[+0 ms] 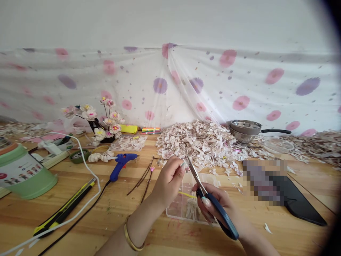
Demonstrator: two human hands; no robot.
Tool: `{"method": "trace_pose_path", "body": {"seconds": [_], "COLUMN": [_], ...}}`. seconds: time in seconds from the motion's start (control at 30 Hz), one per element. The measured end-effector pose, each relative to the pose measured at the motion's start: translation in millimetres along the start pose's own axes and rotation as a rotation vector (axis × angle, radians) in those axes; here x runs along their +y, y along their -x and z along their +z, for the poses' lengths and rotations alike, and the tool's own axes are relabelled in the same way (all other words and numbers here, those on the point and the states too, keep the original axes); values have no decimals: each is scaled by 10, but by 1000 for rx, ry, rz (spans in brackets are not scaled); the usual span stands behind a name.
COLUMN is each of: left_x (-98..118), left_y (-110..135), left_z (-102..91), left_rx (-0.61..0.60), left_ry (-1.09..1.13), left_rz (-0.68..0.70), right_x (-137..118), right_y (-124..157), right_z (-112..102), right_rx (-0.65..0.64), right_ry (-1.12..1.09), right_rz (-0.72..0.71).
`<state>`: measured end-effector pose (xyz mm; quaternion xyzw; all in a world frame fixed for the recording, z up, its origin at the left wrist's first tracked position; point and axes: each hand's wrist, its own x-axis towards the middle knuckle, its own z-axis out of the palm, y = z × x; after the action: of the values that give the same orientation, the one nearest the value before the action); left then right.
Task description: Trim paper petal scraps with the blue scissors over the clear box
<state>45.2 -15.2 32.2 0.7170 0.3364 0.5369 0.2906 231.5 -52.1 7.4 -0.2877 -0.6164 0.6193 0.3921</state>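
Observation:
In the middle of the head view, my left hand (170,174) is closed in a pinch on a small whitish flake (186,165), mostly hidden by the fingertips. My right hand (221,202) grips scissors (222,217) with dark blue handles. Their metal blades point up and away, with the tips beside the left fingertips; whether they touch the flake I cannot tell. Under both hands lies a clear divided plastic box (174,209) containing a pale fibrous bundle (192,209) and a yellow strip. Thin brown twigs (141,181), one tipped with a pink bud (152,169), lie left of my hands.
A large heap of pale flakes (197,142) spreads behind the box. Metal bowls (245,129) stand at back right, with a dark tablet-like object (298,202) nearer. Leftward are a blue glue gun (119,167), yellow-black cutter (66,206), cables, green bucket (34,177) and flower arrangement (106,121).

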Motion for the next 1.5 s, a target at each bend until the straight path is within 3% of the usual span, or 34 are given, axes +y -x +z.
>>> {"method": "trace_pose_path", "body": {"seconds": [0.67,0.9,1.27,1.4,1.5], "left_x": [-65,-32,-24,-1,-5], "left_y": [-26,-44,-55,-80,-86], "left_z": [-100,-133,-176,-185,-152], "left_rx": [-25,-49,-86,-137,-342], "left_ry": [192,306,308,297,269], "left_rz": [-30,-101,-118,-96,-111], "right_x": [-60,-66,-59,-22,-21], "right_y": [23,41,85,53,-2], "right_z": [-19,-49,-154,-153,-117], "right_rx": [9,-48,-84,25,185], "right_ry": [72,16,33,-15,-44], "right_rz": [61,68,83,27,-51]}}
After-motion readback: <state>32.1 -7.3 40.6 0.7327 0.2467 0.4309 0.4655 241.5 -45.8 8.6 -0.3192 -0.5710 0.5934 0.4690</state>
